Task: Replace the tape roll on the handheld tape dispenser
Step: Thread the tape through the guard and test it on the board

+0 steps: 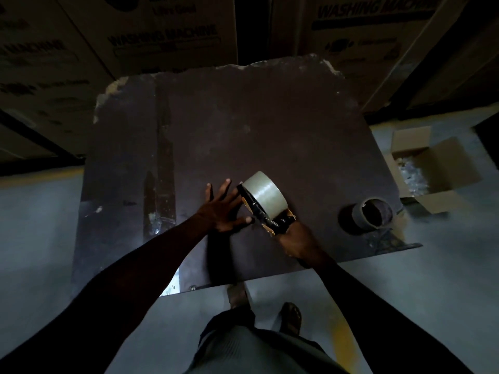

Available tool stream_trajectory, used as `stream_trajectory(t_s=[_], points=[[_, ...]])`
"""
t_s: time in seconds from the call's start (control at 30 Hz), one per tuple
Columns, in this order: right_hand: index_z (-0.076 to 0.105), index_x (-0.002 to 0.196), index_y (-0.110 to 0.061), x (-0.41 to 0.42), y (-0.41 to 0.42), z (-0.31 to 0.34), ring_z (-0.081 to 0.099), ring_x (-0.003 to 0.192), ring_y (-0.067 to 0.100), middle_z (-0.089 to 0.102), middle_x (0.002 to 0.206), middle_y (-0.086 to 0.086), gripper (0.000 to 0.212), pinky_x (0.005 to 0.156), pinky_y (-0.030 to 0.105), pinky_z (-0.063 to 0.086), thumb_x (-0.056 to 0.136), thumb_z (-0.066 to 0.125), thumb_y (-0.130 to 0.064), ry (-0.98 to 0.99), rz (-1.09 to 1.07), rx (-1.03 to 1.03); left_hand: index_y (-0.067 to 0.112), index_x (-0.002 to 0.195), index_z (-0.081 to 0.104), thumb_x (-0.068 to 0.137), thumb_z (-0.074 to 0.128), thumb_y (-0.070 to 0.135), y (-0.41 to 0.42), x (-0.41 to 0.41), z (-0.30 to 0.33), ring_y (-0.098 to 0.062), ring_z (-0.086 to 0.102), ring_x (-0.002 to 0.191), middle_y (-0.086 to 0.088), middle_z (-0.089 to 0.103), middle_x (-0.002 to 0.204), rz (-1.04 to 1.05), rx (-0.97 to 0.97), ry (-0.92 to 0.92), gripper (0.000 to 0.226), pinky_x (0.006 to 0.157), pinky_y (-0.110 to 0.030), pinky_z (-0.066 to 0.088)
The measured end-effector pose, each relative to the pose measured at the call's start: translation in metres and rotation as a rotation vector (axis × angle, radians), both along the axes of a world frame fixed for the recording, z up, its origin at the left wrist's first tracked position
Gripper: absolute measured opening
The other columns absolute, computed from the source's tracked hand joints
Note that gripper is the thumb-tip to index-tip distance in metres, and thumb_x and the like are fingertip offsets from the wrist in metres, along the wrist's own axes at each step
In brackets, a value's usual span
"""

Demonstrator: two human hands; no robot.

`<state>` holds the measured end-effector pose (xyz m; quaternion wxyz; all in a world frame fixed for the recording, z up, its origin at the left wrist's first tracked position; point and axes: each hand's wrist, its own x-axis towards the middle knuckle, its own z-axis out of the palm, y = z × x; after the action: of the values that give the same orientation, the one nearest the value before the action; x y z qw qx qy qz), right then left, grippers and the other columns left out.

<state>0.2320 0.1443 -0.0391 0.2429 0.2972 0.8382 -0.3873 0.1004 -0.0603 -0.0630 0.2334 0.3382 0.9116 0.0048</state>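
Note:
A full pale tape roll (266, 194) sits on the black and orange handheld dispenser (260, 211), held just above the dark tabletop (243, 125). My right hand (295, 238) grips the dispenser's handle from below right. Spread flat with fingers apart, my left hand (221, 205) rests beside the dispenser's left face, fingertips close to or touching it. A thin, nearly empty tape core (374, 213) lies on the table to the right, near the edge.
An open cardboard box (432, 171) with crumpled clear plastic stands on the floor at right. Large washing machine cartons (162, 36) rise behind the table. The table's front edge (270, 279) is near my legs, and strips of old tape (159, 184) cross its left side.

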Motion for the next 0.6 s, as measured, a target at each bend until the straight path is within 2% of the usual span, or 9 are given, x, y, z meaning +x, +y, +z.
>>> stream_trajectory(t_s=[0.1, 0.23, 0.33, 0.4, 0.5, 0.6], points=[[0.072, 0.103, -0.015, 0.000, -0.004, 0.012, 0.069, 0.099, 0.034, 0.073, 0.105, 0.014, 0.040, 0.077, 0.031, 0.055, 0.075, 0.070, -0.043, 0.004, 0.030, 0.047, 0.035, 0.152, 0.002, 0.071, 0.019, 0.092, 0.004, 0.006, 0.000, -0.026, -0.019, 0.150, 0.009, -0.002, 0.165, 0.027, -0.009, 0.029, 0.101, 0.107, -0.073, -0.013], [0.072, 0.107, -0.012, 0.002, -0.007, 0.017, 0.068, 0.102, 0.034, 0.072, 0.109, 0.016, 0.040, 0.078, 0.033, 0.054, 0.079, 0.067, -0.040, 0.003, 0.049, 0.057, 0.029, 0.154, 0.005, 0.067, 0.017, 0.096, 0.006, 0.010, 0.001, -0.027, -0.017, 0.150, 0.007, 0.004, 0.165, -0.023, 0.002, 0.134, 0.111, 0.105, -0.077, -0.009], [0.071, 0.110, -0.021, 0.007, -0.007, 0.020, 0.067, 0.104, 0.031, 0.072, 0.113, 0.010, 0.046, 0.079, 0.032, 0.054, 0.077, 0.063, -0.052, 0.021, 0.075, 0.048, 0.024, 0.155, 0.013, 0.065, 0.014, 0.096, 0.007, 0.010, 0.004, -0.029, -0.009, 0.152, 0.004, 0.013, 0.164, -0.073, 0.003, 0.196, 0.115, 0.108, -0.076, -0.002], [0.069, 0.113, -0.028, 0.013, -0.004, 0.021, 0.067, 0.107, 0.029, 0.072, 0.116, 0.005, 0.051, 0.080, 0.030, 0.053, 0.075, 0.062, -0.061, 0.020, 0.073, 0.039, 0.022, 0.155, 0.010, 0.066, 0.017, 0.096, 0.006, 0.008, 0.006, -0.030, -0.009, 0.151, 0.004, 0.010, 0.165, -0.087, -0.019, 0.203, 0.116, 0.110, -0.073, -0.005], [0.069, 0.116, -0.025, 0.031, 0.003, 0.027, 0.065, 0.110, 0.031, 0.070, 0.120, 0.007, 0.043, 0.083, 0.029, 0.049, 0.080, 0.068, -0.050, 0.002, 0.061, 0.038, 0.022, 0.156, 0.006, 0.066, 0.023, 0.097, 0.002, 0.007, 0.004, -0.029, -0.008, 0.152, 0.005, 0.007, 0.165, -0.088, 0.002, 0.211, 0.118, 0.112, -0.069, -0.010], [0.069, 0.117, -0.016, 0.053, 0.015, 0.028, 0.062, 0.116, 0.033, 0.068, 0.123, 0.014, 0.034, 0.088, 0.031, 0.047, 0.088, 0.066, -0.034, -0.001, 0.059, 0.040, 0.025, 0.156, 0.007, 0.066, 0.028, 0.097, 0.002, 0.007, 0.002, -0.027, -0.004, 0.152, 0.007, 0.007, 0.165, -0.066, -0.003, 0.201, 0.117, 0.113, -0.067, -0.011]])
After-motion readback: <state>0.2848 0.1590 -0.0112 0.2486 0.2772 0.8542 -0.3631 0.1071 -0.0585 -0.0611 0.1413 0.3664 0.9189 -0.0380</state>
